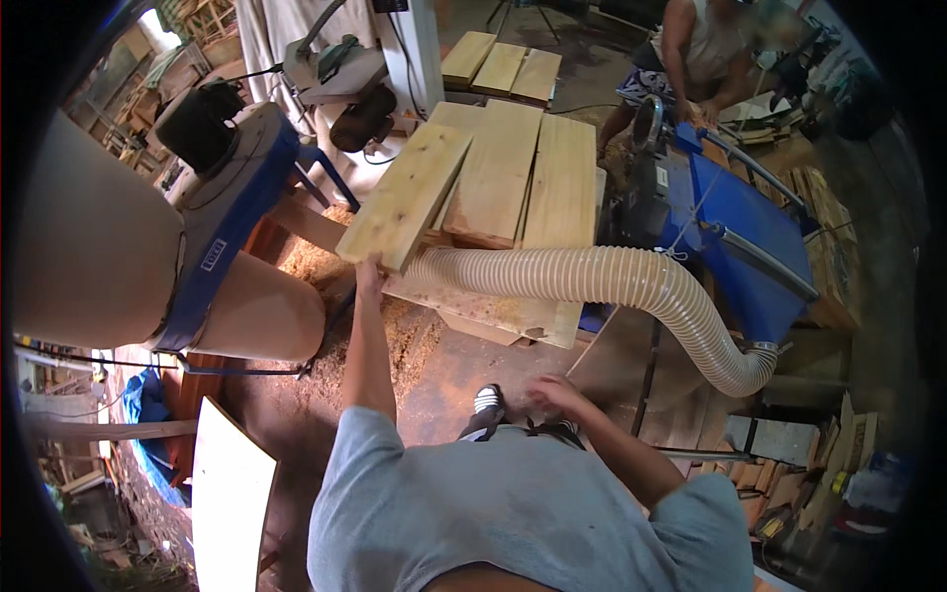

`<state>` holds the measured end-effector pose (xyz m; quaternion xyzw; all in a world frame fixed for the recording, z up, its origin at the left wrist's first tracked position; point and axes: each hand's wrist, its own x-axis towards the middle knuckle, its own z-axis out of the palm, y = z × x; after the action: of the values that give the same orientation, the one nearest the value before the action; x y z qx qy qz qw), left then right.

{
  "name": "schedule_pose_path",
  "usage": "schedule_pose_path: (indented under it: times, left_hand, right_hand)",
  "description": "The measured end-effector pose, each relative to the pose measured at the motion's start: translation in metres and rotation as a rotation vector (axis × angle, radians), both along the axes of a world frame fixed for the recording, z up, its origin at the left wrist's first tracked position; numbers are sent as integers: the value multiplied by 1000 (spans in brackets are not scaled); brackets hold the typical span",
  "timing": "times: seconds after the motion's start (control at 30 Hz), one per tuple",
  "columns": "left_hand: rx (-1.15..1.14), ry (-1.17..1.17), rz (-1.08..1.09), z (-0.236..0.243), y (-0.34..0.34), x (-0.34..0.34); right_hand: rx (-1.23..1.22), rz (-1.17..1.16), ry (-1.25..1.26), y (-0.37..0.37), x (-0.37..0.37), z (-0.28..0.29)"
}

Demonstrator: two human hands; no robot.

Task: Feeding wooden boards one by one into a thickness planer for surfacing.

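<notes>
My left hand (pixel 369 274) is closed on the near end of a pale wooden board (pixel 409 187), which lies aslant on the left of a stack. Two more boards, a middle board (pixel 493 173) and a right board (pixel 562 178), lie beside it. In front of my body hangs my right hand (pixel 557 393), holding nothing, its fingers loosely apart. A ribbed, see-through hose (pixel 552 273) runs across the near ends of the boards, between them and my right hand.
A blue-framed dust collector (pixel 237 187) with pale bags stands at left, near sawdust (pixel 404 345). On the right, a co-worker (pixel 691 49) leans over a blue machine (pixel 750 237) joined to the hose. More boards (pixel 498 69) lie at the back; a white panel (pixel 229 493) leans near left.
</notes>
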<state>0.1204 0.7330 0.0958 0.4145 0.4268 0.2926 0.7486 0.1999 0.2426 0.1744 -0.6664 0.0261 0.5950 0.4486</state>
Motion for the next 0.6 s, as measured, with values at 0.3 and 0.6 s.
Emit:
schedule_pose_path:
  times: [0.3, 0.6]
  left_hand:
    - [58, -239, 131, 26, -63, 87]
    - [470, 655, 99, -93, -339, -30]
  right_hand:
    - [-68, -608, -180, -204, 17, 6]
    - [-36, -904, -376, -377, 106, -67]
